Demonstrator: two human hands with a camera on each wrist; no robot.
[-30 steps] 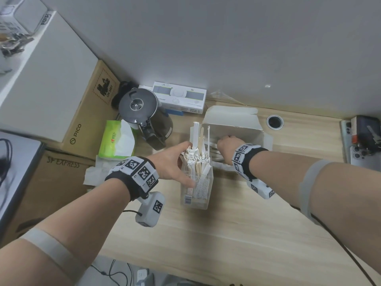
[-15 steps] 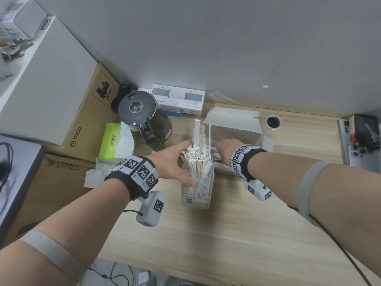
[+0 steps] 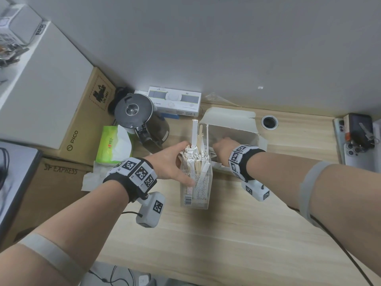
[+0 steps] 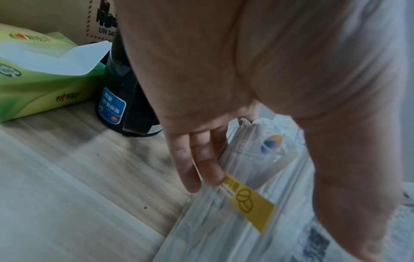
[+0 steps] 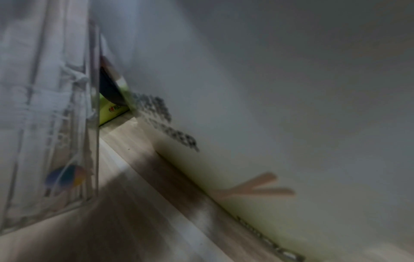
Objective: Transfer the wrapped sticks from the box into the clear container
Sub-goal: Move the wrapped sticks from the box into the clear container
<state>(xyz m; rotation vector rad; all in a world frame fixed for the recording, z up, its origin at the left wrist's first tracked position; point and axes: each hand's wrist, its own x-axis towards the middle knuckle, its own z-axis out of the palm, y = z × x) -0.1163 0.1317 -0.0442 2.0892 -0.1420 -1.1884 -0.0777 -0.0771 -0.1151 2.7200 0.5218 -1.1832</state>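
The clear container (image 3: 203,195) stands upright on the wooden table, packed with wrapped sticks (image 3: 195,156) whose twisted paper ends poke above its rim. My left hand (image 3: 183,164) grips it, thumb on the near wall and fingers (image 4: 197,168) on the far left side. Just behind it stands the open white box (image 3: 231,129) with its lid flap up. My right hand (image 3: 223,146) reaches down into that box; its fingers are hidden inside. The right wrist view shows only the container wall (image 5: 44,124) and the box side (image 5: 291,124), no hand.
A black kettle (image 3: 140,116) and a green tissue pack (image 3: 113,145) sit left of the container. A white carton (image 3: 175,102) lies against the wall. Cardboard boxes (image 3: 82,120) line the left; phones and keys (image 3: 356,141) lie far right. A cable hole (image 3: 269,122) is behind the box.
Almost nothing differs. My right hand stays inside the box and shifts only slightly; my left hand keeps its hold on the container.
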